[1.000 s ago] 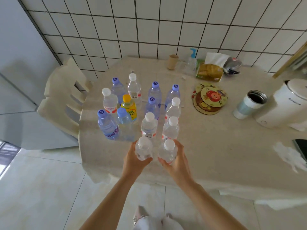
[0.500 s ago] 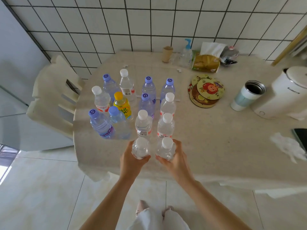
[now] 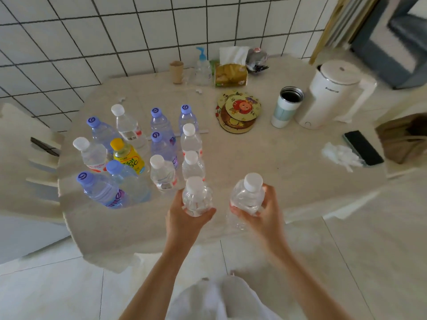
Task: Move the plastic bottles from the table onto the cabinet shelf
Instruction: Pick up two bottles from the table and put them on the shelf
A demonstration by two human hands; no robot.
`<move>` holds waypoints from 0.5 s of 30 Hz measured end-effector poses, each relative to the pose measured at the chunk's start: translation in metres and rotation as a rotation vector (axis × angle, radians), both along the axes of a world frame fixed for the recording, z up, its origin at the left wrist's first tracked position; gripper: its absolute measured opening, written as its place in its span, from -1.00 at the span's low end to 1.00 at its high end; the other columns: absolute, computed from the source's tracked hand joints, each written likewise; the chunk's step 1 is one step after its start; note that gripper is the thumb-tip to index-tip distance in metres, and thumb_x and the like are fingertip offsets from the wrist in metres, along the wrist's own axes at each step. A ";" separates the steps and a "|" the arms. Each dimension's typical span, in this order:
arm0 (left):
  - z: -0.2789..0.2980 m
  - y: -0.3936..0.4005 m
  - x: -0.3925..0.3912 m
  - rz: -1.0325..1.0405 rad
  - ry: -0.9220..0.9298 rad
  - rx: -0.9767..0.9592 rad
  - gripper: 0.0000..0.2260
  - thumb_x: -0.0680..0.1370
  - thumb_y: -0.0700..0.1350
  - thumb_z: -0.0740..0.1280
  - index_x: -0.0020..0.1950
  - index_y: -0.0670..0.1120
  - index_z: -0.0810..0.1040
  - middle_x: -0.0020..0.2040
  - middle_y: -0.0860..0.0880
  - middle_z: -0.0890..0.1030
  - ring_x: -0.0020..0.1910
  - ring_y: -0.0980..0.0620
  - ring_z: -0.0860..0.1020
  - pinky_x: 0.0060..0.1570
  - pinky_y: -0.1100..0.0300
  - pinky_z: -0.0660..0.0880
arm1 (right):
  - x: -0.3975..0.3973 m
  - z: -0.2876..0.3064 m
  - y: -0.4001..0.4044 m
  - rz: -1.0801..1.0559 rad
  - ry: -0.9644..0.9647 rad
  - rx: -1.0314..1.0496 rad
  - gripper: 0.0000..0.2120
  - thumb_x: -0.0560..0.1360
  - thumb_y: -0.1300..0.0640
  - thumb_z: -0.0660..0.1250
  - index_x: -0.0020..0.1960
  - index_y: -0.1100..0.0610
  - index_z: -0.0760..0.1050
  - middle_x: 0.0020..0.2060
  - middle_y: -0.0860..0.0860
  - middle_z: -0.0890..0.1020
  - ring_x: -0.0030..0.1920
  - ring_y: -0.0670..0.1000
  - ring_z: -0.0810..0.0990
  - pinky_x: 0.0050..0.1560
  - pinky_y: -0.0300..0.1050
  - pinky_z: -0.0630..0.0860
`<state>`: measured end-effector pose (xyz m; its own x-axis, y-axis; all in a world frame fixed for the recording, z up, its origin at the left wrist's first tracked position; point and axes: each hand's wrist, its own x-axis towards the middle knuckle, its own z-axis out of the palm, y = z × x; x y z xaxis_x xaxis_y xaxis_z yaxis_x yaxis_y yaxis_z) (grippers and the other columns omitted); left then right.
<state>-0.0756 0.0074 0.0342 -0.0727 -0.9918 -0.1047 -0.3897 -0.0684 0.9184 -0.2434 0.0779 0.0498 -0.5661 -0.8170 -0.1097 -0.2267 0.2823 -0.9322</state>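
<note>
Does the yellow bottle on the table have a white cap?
No, the yellow bottle has a yellow cap, while several clear bottles around it have white or purple caps.

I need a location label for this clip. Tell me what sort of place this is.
Most likely a home kitchen or dining corner: a white tiled wall, a table carrying an electric kettle, a tissue box and a cluster of water bottles.

Fourteen bottles (image 3: 163, 175) — seven white-capped (image 3: 129, 129), six purple-capped (image 3: 101, 192), one yellow-capped (image 3: 128, 155) — two hands (image 3: 184, 224), one kettle (image 3: 332, 93), one mug (image 3: 285, 108).
</note>
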 end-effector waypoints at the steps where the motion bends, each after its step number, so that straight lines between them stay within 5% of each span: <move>1: 0.001 0.001 -0.004 -0.043 0.008 -0.001 -0.42 0.21 -0.17 0.67 0.08 0.18 0.49 -0.07 0.16 0.65 -0.06 0.11 0.63 -0.04 0.18 0.54 | -0.001 0.003 0.007 -0.041 0.008 0.009 -0.45 0.22 0.04 0.62 0.04 -0.16 0.35 -0.12 -0.19 0.61 -0.11 -0.16 0.60 -0.14 -0.21 0.55; 5: -0.001 0.000 -0.015 -0.202 -0.006 -0.017 -0.41 0.16 -0.12 0.65 0.11 0.07 0.51 -0.07 0.12 0.66 -0.07 0.00 0.64 -0.01 0.06 0.58 | 0.006 0.011 0.032 -0.234 0.023 0.033 -0.44 0.23 0.07 0.61 0.07 -0.13 0.36 -0.14 -0.18 0.61 -0.13 -0.29 0.56 -0.23 -0.44 0.43; 11: -0.008 0.001 -0.023 -0.491 -0.007 0.051 -0.50 0.18 -0.15 0.66 -0.04 0.13 0.50 -0.15 0.11 0.67 -0.13 0.06 0.65 -0.11 0.09 0.56 | 0.033 0.011 0.068 -0.552 0.006 0.058 -0.36 0.20 0.04 0.63 0.09 -0.18 0.30 -0.15 -0.24 0.55 -0.11 -0.23 0.54 -0.17 -0.26 0.41; 15: -0.010 0.013 -0.026 -0.695 -0.012 0.004 -0.49 0.15 0.06 0.60 0.03 0.13 0.52 -0.10 0.11 0.67 -0.11 0.05 0.65 -0.07 -0.05 0.61 | 0.059 0.011 0.104 -0.736 -0.056 0.035 -0.36 0.22 0.07 0.63 0.14 -0.12 0.34 -0.12 -0.24 0.57 -0.06 -0.25 0.56 -0.06 -0.17 0.53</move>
<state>-0.1012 0.0201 0.0241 -0.6898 -0.7152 -0.1127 -0.3540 0.1974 0.9142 -0.1842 0.1823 0.0606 -0.9592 -0.2232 -0.1735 0.0805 0.3729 -0.9244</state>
